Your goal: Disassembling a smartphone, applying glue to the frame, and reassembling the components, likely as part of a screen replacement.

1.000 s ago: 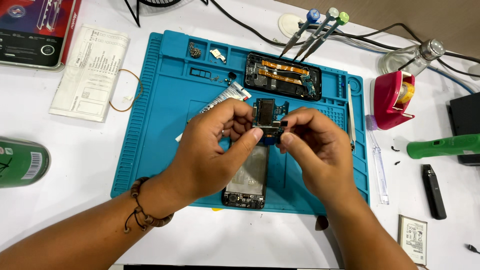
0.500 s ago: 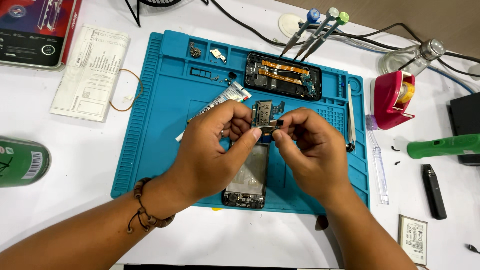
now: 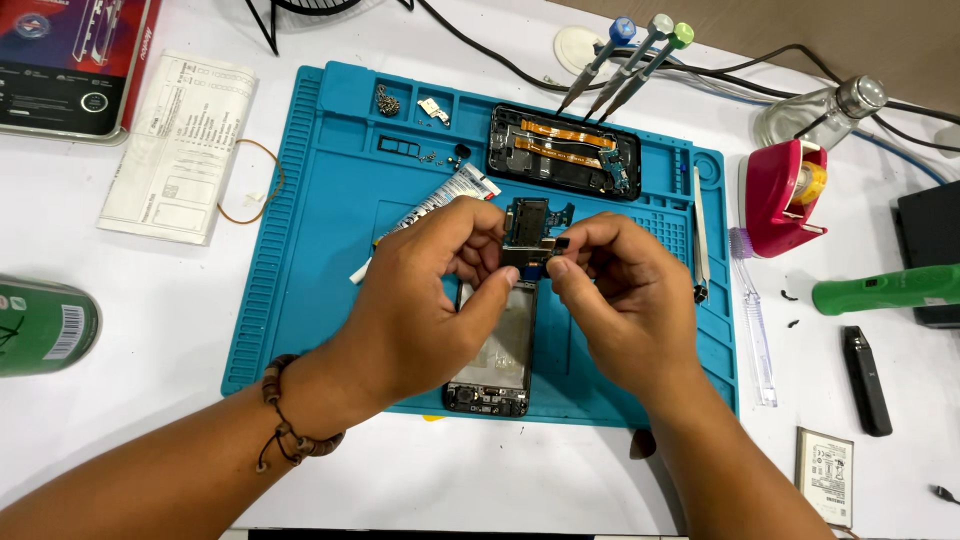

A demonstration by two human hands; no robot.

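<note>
Nearest the camera, a dismantled phone screen assembly (image 3: 495, 350) lies on the blue repair mat (image 3: 320, 250), partly under both hands. Just above it, the left hand (image 3: 430, 300) pinches a small circuit board (image 3: 528, 228) between thumb and fingers, while the right hand (image 3: 615, 295) closes its fingertips on the board's lower edge beside a small black part. A slip or too hard a squeeze could likely bend the board or tear a connector. Farther off sit an opened phone frame (image 3: 565, 152) and three precision screwdrivers (image 3: 625, 60); a pink tape dispenser (image 3: 780, 190) stands right
</note>
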